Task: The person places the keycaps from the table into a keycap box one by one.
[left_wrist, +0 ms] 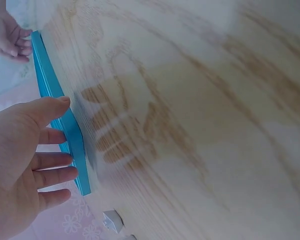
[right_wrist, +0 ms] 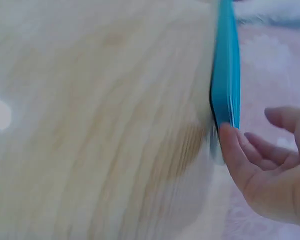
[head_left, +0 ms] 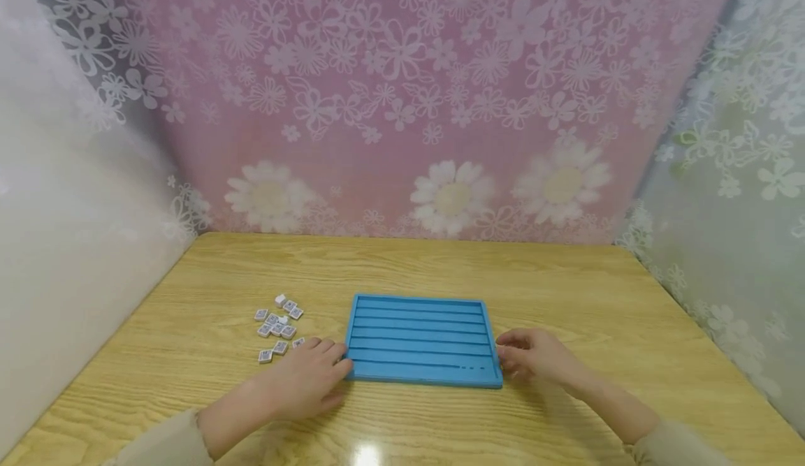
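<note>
A shallow blue tray point(head_left: 420, 346) with raised ridges across it lies on the wooden table. My left hand point(head_left: 312, 375) is at its left edge, the thumb near the front corner. In the left wrist view the fingers of that hand point(left_wrist: 25, 155) are spread and nearly straight against the tray's side point(left_wrist: 72, 135). At the right edge is my right hand point(head_left: 544, 360), with loosely bent fingers. The right wrist view has a fingertip of this hand point(right_wrist: 270, 170) right at the tray's corner point(right_wrist: 225, 107). Neither hand grips the tray.
Several small white tiles point(head_left: 277, 328) with dark markings lie scattered left of the tray, some close to my left hand. A pink flowered curtain point(head_left: 402, 103) hangs behind the table point(head_left: 402, 263), with pale curtains at both sides.
</note>
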### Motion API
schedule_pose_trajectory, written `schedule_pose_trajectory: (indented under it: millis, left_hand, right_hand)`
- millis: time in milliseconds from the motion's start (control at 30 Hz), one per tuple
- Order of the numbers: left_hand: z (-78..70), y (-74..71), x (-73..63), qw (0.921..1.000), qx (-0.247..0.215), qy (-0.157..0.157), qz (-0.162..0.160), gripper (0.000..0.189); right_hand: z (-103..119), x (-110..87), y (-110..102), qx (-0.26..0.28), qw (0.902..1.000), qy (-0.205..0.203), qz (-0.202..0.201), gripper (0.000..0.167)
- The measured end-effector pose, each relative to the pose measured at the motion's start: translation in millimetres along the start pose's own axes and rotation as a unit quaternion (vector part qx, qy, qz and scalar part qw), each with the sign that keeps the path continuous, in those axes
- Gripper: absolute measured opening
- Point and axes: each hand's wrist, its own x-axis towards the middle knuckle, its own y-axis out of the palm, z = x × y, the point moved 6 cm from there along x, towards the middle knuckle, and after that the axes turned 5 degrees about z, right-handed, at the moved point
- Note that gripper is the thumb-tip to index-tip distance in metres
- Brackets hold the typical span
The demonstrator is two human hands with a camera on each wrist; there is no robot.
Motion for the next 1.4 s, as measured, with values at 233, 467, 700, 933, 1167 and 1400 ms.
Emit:
schedule_pose_trajectory:
  millis: [233, 467, 700, 933, 1167, 1400]
  left_hand:
    - [1.0, -3.9, -3.3, 1.0, -0.003, -0.005, -0.008, 0.038]
    - [2.7, -1.0, -6.7, 0.9997, -0.017, -0.015, 0.0, 0.036]
    - [4.2, -0.7, -10.1, 0.9997, -0.015, -0.02, -0.005, 0.035]
    - [4.9, -1.2, -11.6, 0.999, -0.037, -0.026, 0.001, 0.035]
    - [21.6, -2.1, -2.3, 0.9938, -0.103, -0.039, -0.013, 0.034]
    - [63.7, -1.9, -11.0, 0.983, -0.133, -0.11, -0.063, 0.028]
  right_hand:
    - [-18, 14.6, -5, 0.258, 0.962, 0.09, 0.013, 0.052]
    - [-27, 20.9, -3, 0.253, 0.959, 0.124, -0.026, 0.044]
    - [-25, 27.4, 1, 0.217, 0.9632, 0.146, -0.063, 0.038]
    - [-25, 29.6, 4, 0.208, 0.9638, 0.154, -0.063, 0.036]
    - [-30, 20.6, 0, 0.19, 0.9634, 0.172, -0.076, 0.038]
    - [-34, 16.6, 0, 0.209, 0.9587, 0.177, -0.077, 0.034]
